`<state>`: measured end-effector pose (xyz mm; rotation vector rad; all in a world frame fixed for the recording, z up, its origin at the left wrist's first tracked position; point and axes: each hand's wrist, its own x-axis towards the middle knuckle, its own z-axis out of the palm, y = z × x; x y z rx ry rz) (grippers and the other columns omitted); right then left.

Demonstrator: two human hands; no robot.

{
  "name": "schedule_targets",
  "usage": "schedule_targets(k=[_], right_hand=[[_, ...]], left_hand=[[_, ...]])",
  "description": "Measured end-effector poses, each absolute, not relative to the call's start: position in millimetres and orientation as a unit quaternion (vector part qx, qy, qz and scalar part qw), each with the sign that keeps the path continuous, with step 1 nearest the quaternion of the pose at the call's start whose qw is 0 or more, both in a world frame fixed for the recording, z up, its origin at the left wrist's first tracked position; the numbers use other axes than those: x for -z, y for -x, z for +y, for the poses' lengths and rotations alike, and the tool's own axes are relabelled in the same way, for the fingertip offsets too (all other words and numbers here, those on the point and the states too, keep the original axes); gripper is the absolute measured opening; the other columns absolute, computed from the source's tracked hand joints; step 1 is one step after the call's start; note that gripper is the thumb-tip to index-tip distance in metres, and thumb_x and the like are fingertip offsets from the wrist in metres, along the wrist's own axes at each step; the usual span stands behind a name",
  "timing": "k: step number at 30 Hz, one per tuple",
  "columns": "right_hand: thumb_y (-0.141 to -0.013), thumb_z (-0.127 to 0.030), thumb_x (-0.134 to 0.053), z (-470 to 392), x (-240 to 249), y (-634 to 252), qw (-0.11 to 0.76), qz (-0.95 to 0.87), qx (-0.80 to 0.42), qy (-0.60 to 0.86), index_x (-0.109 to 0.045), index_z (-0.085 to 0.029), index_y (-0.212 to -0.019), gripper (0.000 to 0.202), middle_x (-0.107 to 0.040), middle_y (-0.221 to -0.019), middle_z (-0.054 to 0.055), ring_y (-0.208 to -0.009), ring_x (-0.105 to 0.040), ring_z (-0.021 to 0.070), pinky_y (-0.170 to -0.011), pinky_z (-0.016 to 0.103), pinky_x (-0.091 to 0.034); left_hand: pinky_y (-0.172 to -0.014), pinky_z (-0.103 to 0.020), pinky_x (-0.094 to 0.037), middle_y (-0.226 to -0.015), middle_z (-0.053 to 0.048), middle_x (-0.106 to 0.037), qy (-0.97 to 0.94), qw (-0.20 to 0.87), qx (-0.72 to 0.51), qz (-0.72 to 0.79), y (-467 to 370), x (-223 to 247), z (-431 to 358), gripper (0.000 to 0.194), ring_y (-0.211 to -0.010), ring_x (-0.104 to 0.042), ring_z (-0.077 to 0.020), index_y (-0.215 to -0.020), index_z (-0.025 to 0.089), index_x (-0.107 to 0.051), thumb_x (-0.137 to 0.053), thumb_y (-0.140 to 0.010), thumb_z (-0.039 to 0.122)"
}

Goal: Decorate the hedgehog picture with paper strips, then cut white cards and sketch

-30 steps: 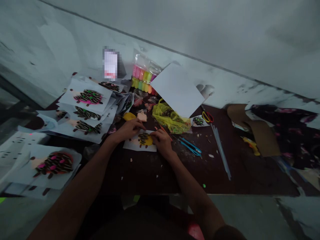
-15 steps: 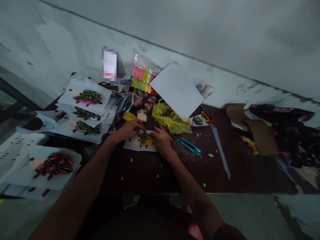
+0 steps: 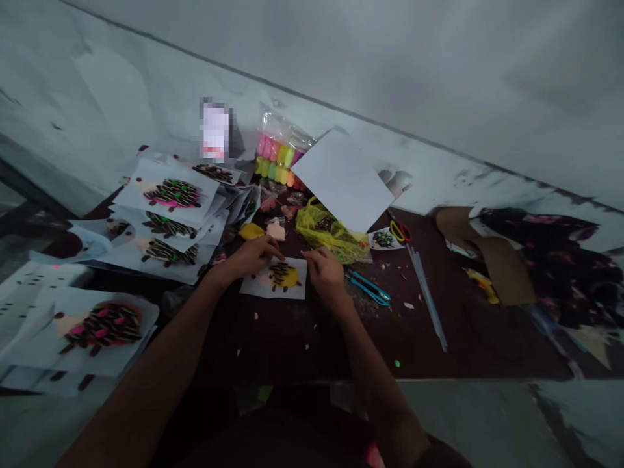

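Yellow and dark-striped, the hedgehog [image 3: 291, 277] is on a white card [image 3: 263, 288], flat on the counter [image 3: 292, 357] between the hands. The left hand [image 3: 256, 255] has its fingers bent over the card's upper edge; whether its grip is closed I cannot tell. Just beside the card's right edge, the right hand [image 3: 327, 274] has curled fingers near a small orange tip [image 3: 304, 253], its hold unclear. Beyond lie a pink lump [image 3: 276, 231] and a yellow-green bag [image 3: 329, 237]; a blue cutter [image 3: 369, 288] lies to the right.
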<state>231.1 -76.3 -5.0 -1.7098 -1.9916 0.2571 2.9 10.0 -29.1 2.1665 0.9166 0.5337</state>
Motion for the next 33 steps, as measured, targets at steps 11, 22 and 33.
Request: schedule_targets(k=[11,22,33], right_hand=[[-0.091,-0.021,-0.069,-61,11,-242,0.188,-0.713,-0.097,0.668,-0.082,-0.023,-0.094,0.013,-0.069,-0.092,0.009,-0.088,-0.063,0.0245,-0.073,0.032,-0.046],[-0.086,-0.018,-0.062,-68,9,-243,0.273,-0.693,-0.113,0.658,-0.069,-0.021,-0.086,0.008,-0.070,-0.090,0.006,-0.082,-0.062,0.0210,-0.074,0.030,-0.047],[-0.087,-0.031,-0.058,-77,11,-235,0.417,-0.621,-0.299,0.593,-0.075,-0.019,-0.104,0.027,-0.078,-0.093,0.005,-0.082,-0.069,0.0201,-0.076,0.031,-0.055]], left_hand=[[-0.098,-0.035,-0.052,-0.112,-0.008,-0.070,-0.833,0.336,-0.226,0.378,-5,38,12,0.034,-0.105,-0.065,-0.0223,-0.100,0.020,-0.080,-0.056,-0.079,0.009],[-0.095,-0.034,-0.052,-0.109,-0.009,-0.070,-0.841,0.326,-0.216,0.373,-6,35,13,0.029,-0.100,-0.065,-0.0216,-0.099,0.018,-0.080,-0.058,-0.081,0.012],[-0.094,-0.034,-0.053,-0.108,-0.007,-0.071,-0.842,0.325,-0.230,0.363,-6,39,16,0.030,-0.098,-0.064,-0.0199,-0.097,0.020,-0.080,-0.057,-0.079,0.012]])
